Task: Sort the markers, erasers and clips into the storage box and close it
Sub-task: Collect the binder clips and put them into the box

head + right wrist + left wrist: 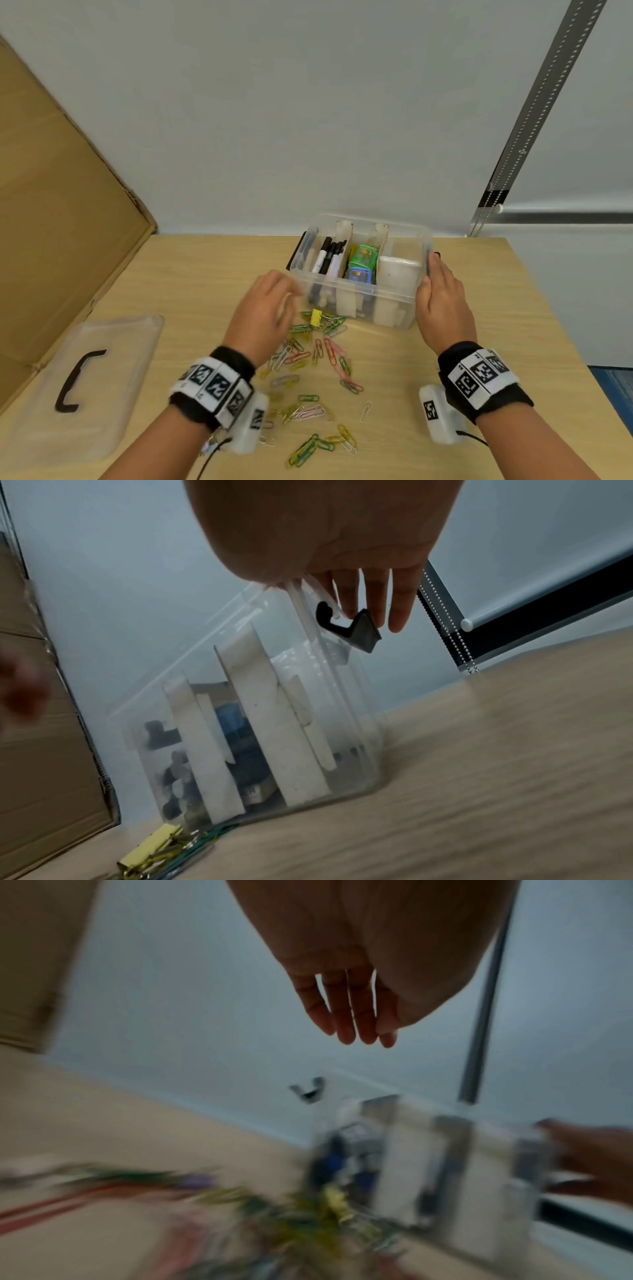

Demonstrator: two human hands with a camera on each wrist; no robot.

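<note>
Up front, from the head camera, my right hand [442, 301] lies flat against the right end wall of the clear storage box [397, 301], fingers straight, thumb at the near corner. My left hand [263, 315] hangs blurred over the table [479, 308] just left of the box's near left corner, fingers loosely spread, nothing in it that I can make out. The box stands open: black markers [327, 257] in the left compartment, green and blue erasers [361, 265] in the middle one. Coloured paper clips [322, 359] lie scattered on the wood between my wrists, with a yellow binder clip [315, 317] just before the box's front wall. The clear lid [113, 346] with its black handle rests well apart at my left, near a cardboard sheet [61, 205].

From my left wrist, everything is smeared; my fingers [346, 1015] point out straight and empty, above the blurred box [404, 1164] and clips [308, 1213].

From my right wrist, my fingers [397, 601] reach straight down along the box's [240, 723] end, by its black latch [356, 631]; the box looks tilted in this view. The binder clip [150, 848] lies at the box's foot.
</note>
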